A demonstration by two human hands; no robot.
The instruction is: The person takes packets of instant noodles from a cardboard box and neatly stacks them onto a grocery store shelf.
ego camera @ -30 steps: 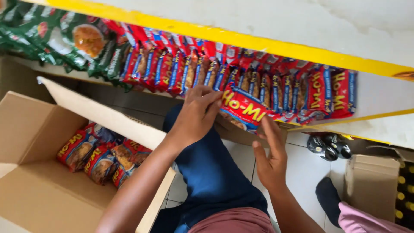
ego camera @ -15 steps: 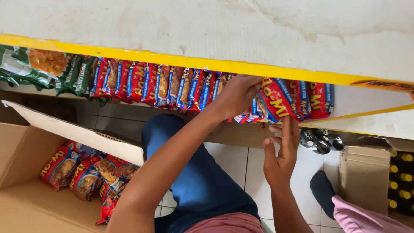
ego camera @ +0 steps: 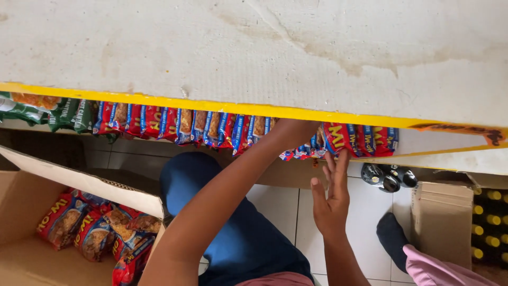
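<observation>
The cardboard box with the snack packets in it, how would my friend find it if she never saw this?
Start at the long yellow-edged shelf, then look down to the bottom left corner. The open brown cardboard box sits there on the floor with red packets inside. The small box on the right is closed.

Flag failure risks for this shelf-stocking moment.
1. The left hand reaches in under the yellow shelf edge, so its grip is hidden; the red and blue noodle packets sagging beside it may slip out.
2. The right hand only props the row with open fingers, touching its lower edge; the upright packets could topple forward.
</observation>
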